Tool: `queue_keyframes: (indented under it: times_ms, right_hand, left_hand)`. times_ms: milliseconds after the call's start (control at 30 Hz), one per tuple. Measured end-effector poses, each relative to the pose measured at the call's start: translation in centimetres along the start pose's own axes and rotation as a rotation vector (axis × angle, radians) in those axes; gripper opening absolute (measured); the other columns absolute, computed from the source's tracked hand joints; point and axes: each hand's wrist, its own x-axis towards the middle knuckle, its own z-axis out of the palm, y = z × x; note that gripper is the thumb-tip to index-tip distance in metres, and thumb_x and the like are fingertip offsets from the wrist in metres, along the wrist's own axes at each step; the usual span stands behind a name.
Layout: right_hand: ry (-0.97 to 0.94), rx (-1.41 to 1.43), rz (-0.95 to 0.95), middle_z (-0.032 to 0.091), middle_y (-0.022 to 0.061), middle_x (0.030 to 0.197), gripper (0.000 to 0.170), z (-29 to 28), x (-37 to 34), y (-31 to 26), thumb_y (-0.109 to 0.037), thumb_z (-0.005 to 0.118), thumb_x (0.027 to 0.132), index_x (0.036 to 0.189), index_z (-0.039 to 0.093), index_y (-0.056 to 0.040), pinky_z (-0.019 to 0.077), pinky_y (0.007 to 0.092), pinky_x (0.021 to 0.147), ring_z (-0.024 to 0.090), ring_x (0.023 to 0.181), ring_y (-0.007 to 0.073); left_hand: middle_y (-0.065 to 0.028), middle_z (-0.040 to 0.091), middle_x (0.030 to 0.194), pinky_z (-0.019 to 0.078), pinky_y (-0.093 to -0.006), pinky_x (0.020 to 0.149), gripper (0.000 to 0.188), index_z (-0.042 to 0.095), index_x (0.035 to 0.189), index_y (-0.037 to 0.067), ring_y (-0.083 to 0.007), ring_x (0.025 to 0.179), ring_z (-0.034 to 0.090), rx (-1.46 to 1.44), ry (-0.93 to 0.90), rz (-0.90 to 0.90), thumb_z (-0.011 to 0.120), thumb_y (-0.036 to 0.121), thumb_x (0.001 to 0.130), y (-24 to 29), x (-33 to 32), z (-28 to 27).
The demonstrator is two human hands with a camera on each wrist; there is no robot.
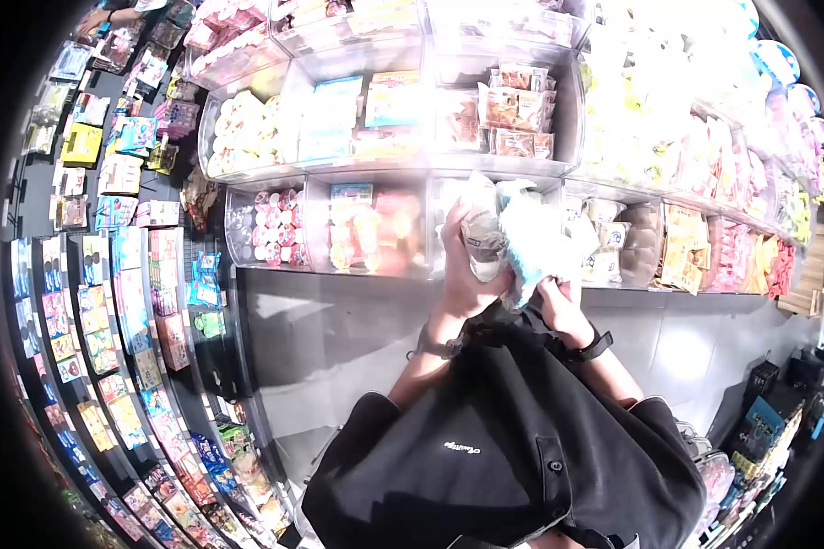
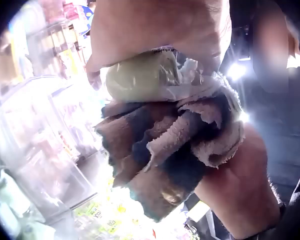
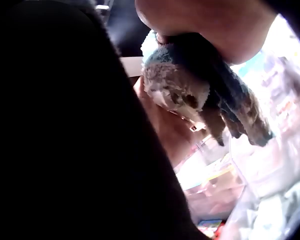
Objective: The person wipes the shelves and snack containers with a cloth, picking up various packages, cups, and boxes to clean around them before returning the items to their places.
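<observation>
In front of the lower bins, my left hand (image 1: 467, 279) grips a small pale package in a clear wrapper (image 1: 483, 231). The left wrist view shows its smooth, greenish-white side (image 2: 137, 79) under the palm. Against the package hangs a rumpled cloth (image 1: 525, 247), blue and white with a fluffy surface, its folds dark in the left wrist view. My right hand (image 1: 563, 306) pinches the lower end of this cloth, close beside the left hand. Seen from the right wrist, the cloth (image 3: 180, 82) bunches under the right hand (image 3: 210, 25), whose fingertips are partly hidden.
Clear bins of wrapped goods span the front, with brown packets (image 1: 517, 108) in one and round cups (image 1: 277, 224) in another. Racks of small packets (image 1: 101, 320) stand at left. Grey floor (image 1: 320, 339) lies below the bins, and more shelved goods (image 1: 760, 439) are at lower right.
</observation>
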Motion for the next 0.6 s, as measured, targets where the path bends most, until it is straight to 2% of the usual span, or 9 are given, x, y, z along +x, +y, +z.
queue_keyframes:
  times_ms: [33,67,133,167,300,367,433,500,600]
  right_hand:
    - [0.068,0.269,0.395,0.056,0.0059,0.095,0.025,-0.1,0.6,-0.4,-0.004,0.047,0.085,0.109,0.050,0.0010,0.0406,0.0272,0.081,0.051,0.090,0.0140]
    - [0.190,0.470,0.520,0.056,0.0057,0.101,0.028,0.3,1.2,-0.2,-0.005,0.047,0.085,0.113,0.050,-0.0003,0.0415,0.0247,0.079,0.052,0.091,0.0118]
    - [0.347,0.641,0.495,0.056,0.0062,0.103,0.032,0.1,1.8,1.5,-0.004,0.049,0.083,0.115,0.049,-0.0003,0.0424,0.0257,0.081,0.052,0.092,0.0131]
    - [0.274,0.548,0.527,0.055,0.0071,0.110,0.039,-0.8,1.8,2.1,-0.003,0.051,0.082,0.120,0.046,0.0006,0.0413,0.0274,0.087,0.052,0.099,0.0150]
    - [0.364,0.699,0.452,0.049,0.0081,0.123,0.050,-0.7,1.5,3.2,-0.003,0.054,0.081,0.128,0.040,0.0001,0.0356,0.0309,0.097,0.046,0.112,0.0176]
    - [0.345,0.668,0.347,0.051,0.0090,0.121,0.049,-0.8,1.9,2.0,-0.007,0.057,0.081,0.127,0.041,0.0006,0.0384,0.0316,0.095,0.048,0.110,0.0179]
    - [0.330,0.551,0.303,0.054,0.0086,0.116,0.044,-1.3,1.6,1.8,-0.008,0.057,0.084,0.125,0.044,0.0005,0.0411,0.0316,0.091,0.051,0.106,0.0179]
    - [0.324,0.414,0.250,0.055,0.0078,0.113,0.040,-1.4,1.9,1.4,-0.008,0.056,0.085,0.122,0.047,0.0005,0.0414,0.0305,0.089,0.052,0.102,0.0168]
    - [0.357,0.292,0.236,0.056,0.0054,0.103,0.026,-1.4,2.1,0.5,-0.008,0.054,0.087,0.112,0.053,0.0006,0.0411,0.0275,0.082,0.052,0.092,0.0135]
  left_hand:
    - [-0.0163,0.024,0.136,0.0241,-0.0389,0.105,0.090,0.019,0.135,0.000,-0.0269,0.126,0.028,-0.182,0.018,-0.095,0.074,0.019,0.066,0.6,-0.3,0.6]
    - [-0.0165,0.022,0.137,0.0236,-0.0393,0.105,0.091,0.018,0.135,0.000,-0.0272,0.127,0.027,-0.350,0.044,-0.185,0.074,0.019,0.067,1.1,-0.4,0.9]
    - [-0.0168,0.020,0.140,0.0228,-0.0400,0.106,0.092,0.016,0.136,0.000,-0.0278,0.128,0.025,-0.421,0.070,-0.224,0.075,0.020,0.067,1.7,-0.2,1.6]
    - [-0.0170,0.018,0.141,0.0224,-0.0404,0.106,0.093,0.015,0.137,0.000,-0.0281,0.129,0.024,-0.433,0.087,-0.233,0.075,0.020,0.068,1.9,-0.2,1.8]
    - [-0.0178,0.013,0.146,0.0207,-0.0419,0.108,0.097,0.012,0.139,0.000,-0.0294,0.132,0.020,-0.306,0.109,-0.162,0.076,0.022,0.070,2.0,0.3,2.5]
    - [-0.0180,0.018,0.145,0.0206,-0.0410,0.108,0.099,0.011,0.140,0.002,-0.0269,0.133,0.022,-0.177,0.080,-0.077,0.078,0.022,0.070,0.9,0.7,1.8]
    - [-0.0171,0.025,0.142,0.0227,-0.0396,0.107,0.099,0.013,0.140,0.003,-0.0248,0.131,0.026,-0.199,0.002,-0.112,0.079,0.023,0.069,0.4,1.0,1.3]
    - [-0.0151,0.036,0.136,0.0270,-0.0378,0.105,0.097,0.018,0.139,0.003,-0.0231,0.127,0.033,-0.376,-0.133,-0.266,0.080,0.024,0.067,0.7,1.4,1.0]
    - [-0.0108,0.045,0.125,0.0345,-0.0352,0.100,0.091,0.023,0.135,0.003,-0.0211,0.119,0.042,-0.420,-0.034,-0.420,0.080,0.022,0.067,1.4,1.2,1.3]
